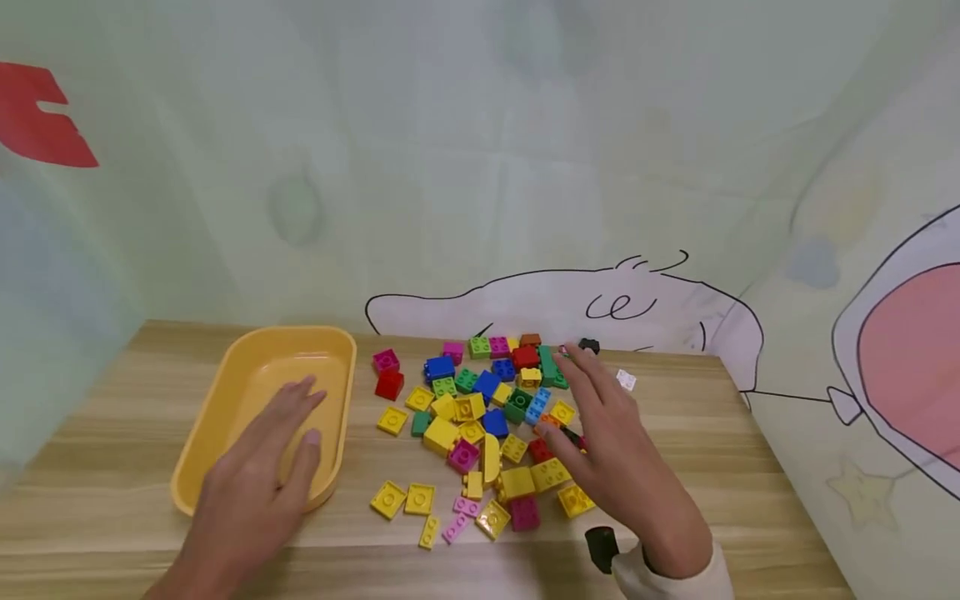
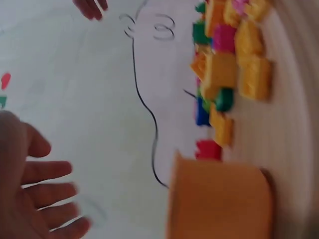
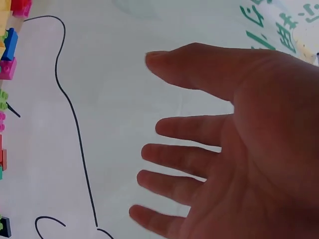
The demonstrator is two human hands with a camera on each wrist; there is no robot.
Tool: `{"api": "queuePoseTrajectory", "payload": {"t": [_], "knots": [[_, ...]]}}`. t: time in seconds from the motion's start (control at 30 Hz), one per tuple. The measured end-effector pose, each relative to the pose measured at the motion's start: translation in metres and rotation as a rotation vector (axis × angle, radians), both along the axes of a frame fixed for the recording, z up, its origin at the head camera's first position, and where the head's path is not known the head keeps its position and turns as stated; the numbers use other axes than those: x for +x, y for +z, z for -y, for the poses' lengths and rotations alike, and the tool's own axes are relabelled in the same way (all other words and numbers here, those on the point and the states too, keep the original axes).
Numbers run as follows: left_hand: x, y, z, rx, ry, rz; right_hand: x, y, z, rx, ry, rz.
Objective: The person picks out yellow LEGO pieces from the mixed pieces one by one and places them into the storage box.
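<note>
Yellow, red and blue bricks [image 1: 495, 422] lie loose on the tabletop [image 1: 697, 450], with the tray [image 1: 258, 387] at their nine o'clock. Left hand [image 1: 258, 483], raised by the tray, and right hand [image 1: 611, 450], at the bricks' three o'clock, hold nothing, fingers relaxed. Leaning on one side might tip the tray; a low sweep could scatter bricks towards twelve o'clock.

Wood-grained bench [image 1: 765, 483]. On it: orange tray [image 1: 255, 371] below left grip [image 1: 258, 475]; multicoloured bricks [image 1: 441, 434] strewn between left grip and right grip [image 1: 618, 450].
</note>
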State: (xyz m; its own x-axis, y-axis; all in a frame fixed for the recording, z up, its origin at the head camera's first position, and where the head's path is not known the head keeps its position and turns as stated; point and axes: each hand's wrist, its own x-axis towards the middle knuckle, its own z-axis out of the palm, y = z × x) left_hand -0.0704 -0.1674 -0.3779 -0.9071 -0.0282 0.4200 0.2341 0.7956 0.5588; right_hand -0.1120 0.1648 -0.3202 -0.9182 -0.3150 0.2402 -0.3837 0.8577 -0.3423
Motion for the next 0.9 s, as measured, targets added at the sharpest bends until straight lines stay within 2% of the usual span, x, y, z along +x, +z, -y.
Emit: {"api": "queuePoseTrajectory", "payload": {"t": [0.03, 0.13, 0.23, 0.3, 0.37, 0.5, 0.6, 0.73, 0.77, 0.83, 0.9], "knots": [[0.004, -0.004, 0.009, 0.045, 0.048, -0.046, 0.000, 0.001, 0.001, 0.000, 0.017, 0.000], [0.010, -0.013, 0.030, 0.199, 0.212, -0.103, 0.000, 0.003, -0.002, 0.000, 0.048, -0.005], [0.010, -0.025, 0.045, 0.345, 0.391, -0.076, -0.001, 0.001, -0.008, 0.004, 0.061, -0.038], [0.008, -0.036, 0.053, 0.457, 0.461, -0.028, -0.002, -0.002, -0.012, 0.004, 0.061, -0.063], [0.005, -0.047, 0.059, 0.644, 0.469, 0.049, -0.002, -0.006, -0.015, -0.001, 0.064, -0.081], [0.002, -0.067, 0.068, 1.065, 0.404, 0.163, -0.004, -0.010, -0.015, -0.020, 0.073, -0.079], [0.000, -0.076, 0.071, 1.248, 0.377, 0.132, -0.005, -0.013, -0.014, -0.036, 0.085, -0.070], [-0.003, -0.081, 0.067, 1.402, 0.381, 0.053, -0.006, -0.019, -0.013, -0.038, 0.107, -0.065], [-0.003, -0.082, 0.066, 1.418, 0.393, 0.047, -0.007, -0.022, -0.012, -0.025, 0.122, -0.061], [-0.002, -0.084, 0.063, 1.391, 0.425, 0.076, -0.007, -0.030, -0.009, 0.011, 0.159, -0.032], [-0.001, -0.085, 0.060, 1.316, 0.467, 0.126, -0.008, -0.040, -0.007, 0.056, 0.195, 0.017]]}}
